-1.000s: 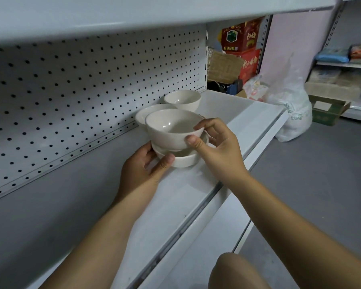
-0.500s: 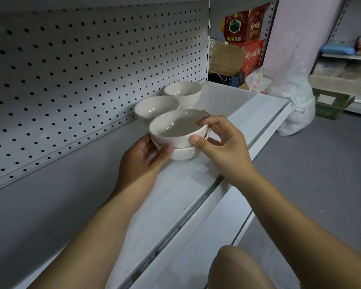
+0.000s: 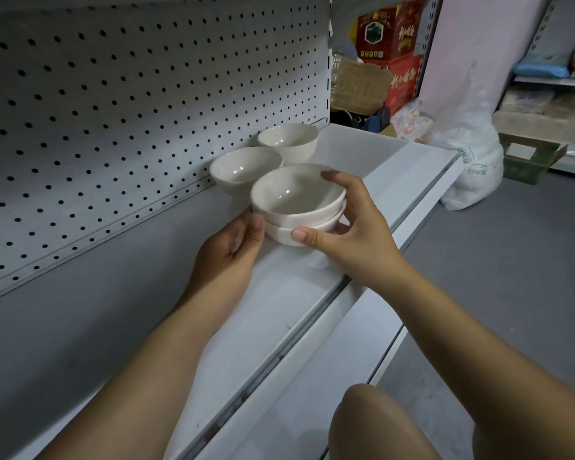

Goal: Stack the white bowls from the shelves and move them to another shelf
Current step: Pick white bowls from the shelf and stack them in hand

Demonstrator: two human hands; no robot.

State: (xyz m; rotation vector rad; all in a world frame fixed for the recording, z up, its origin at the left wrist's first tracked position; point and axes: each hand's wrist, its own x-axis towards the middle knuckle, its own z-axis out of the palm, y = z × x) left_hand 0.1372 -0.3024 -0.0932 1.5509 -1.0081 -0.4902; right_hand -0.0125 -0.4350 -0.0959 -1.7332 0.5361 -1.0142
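left hand [image 3: 228,260] grips stacked bowls [image 3: 296,197], frame centre | right hand [image 3: 356,240] grips same stack | two loose bowls [image 3: 243,167] behind, on shelf [image 3: 279,293]

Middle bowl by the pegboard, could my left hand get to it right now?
Probably yes. The middle bowl sits just beyond the left hand, nothing between them, though that hand holds the stacked bowls with the right hand.

2 white bowls nested [image 3: 296,197] | upright, on shelf [image 3: 279,293] | 2 singles [image 3: 246,166] behind
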